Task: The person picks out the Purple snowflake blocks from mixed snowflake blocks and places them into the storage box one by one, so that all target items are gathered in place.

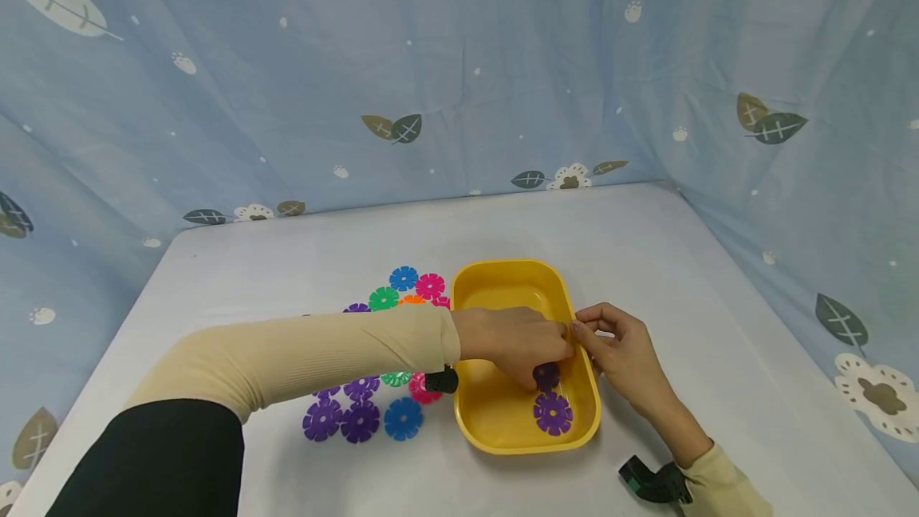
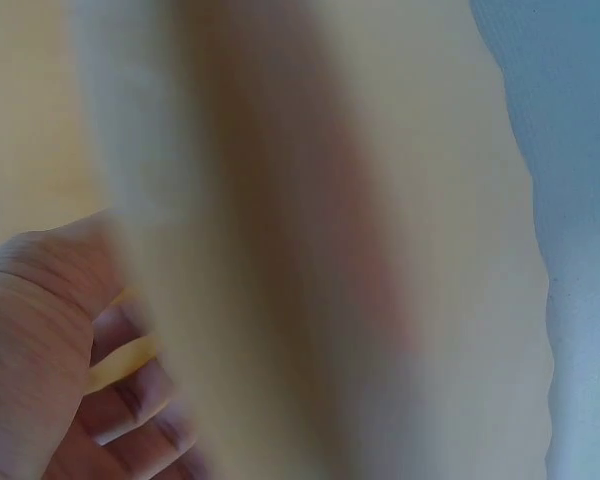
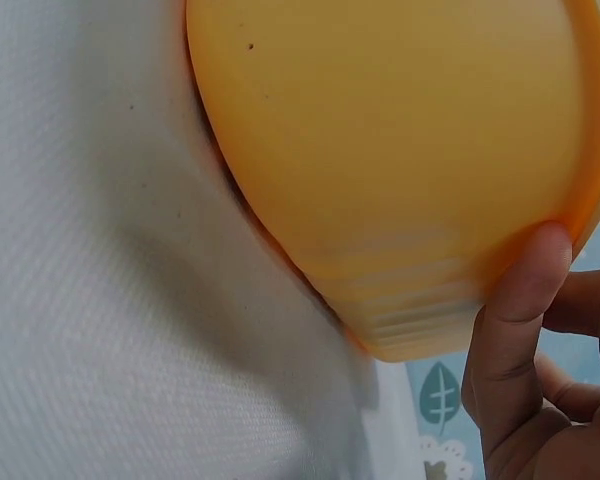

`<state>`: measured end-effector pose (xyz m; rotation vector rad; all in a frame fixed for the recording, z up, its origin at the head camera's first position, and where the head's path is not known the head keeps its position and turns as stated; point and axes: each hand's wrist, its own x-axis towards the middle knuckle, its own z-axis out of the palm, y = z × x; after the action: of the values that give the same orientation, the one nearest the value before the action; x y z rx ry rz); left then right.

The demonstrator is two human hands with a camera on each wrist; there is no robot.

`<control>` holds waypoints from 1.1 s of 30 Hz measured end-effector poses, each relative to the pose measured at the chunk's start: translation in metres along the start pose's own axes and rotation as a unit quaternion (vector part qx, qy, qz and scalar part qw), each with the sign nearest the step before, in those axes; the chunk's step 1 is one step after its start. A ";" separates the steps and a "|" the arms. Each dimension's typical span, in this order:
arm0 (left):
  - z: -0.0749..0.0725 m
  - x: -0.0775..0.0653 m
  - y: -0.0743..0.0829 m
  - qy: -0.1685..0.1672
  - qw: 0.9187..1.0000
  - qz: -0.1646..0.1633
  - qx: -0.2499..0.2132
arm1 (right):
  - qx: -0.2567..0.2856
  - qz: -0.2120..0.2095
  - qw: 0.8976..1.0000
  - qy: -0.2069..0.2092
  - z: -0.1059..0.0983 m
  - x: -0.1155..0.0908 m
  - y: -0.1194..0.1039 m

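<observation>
Flower discs (image 1: 397, 415) on the left, then the yellow tray (image 1: 495, 425), open side up, in from the tabletop's (image 1: 345, 254) far edge, long axis near-to-far. Left hand (image 1: 517, 340) is curled inside by purple discs (image 1: 544, 407), can't tell if gripping one; right hand (image 1: 626, 359) pinches the right rim.
</observation>
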<state>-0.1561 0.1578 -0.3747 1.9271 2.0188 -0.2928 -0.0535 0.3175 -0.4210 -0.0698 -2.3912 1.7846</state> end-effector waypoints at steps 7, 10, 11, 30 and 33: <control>0.001 -0.001 0.000 0.003 1.000 -0.003 -0.006 | 0.000 -0.002 1.000 -0.002 0.001 -0.001 -0.001; 0.001 -0.002 0.000 0.002 1.000 -0.006 -0.005 | 0.002 0.001 1.000 -0.002 0.001 -0.001 -0.001; 0.001 -0.003 0.000 0.002 1.000 -0.007 -0.003 | 0.002 0.003 1.000 -0.001 0.001 -0.001 -0.001; -0.016 -0.026 -0.002 0.018 0.998 -0.053 -0.011 | -0.004 0.021 1.000 0.004 0.002 -0.003 -0.003; -0.018 -0.032 -0.004 0.028 0.997 -0.062 -0.030 | -0.004 0.020 1.000 0.005 0.002 -0.004 -0.002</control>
<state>-0.1609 0.1349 -0.3469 1.7981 2.1621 -0.2079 -0.0502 0.3144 -0.4202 -0.1280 -2.4072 1.7881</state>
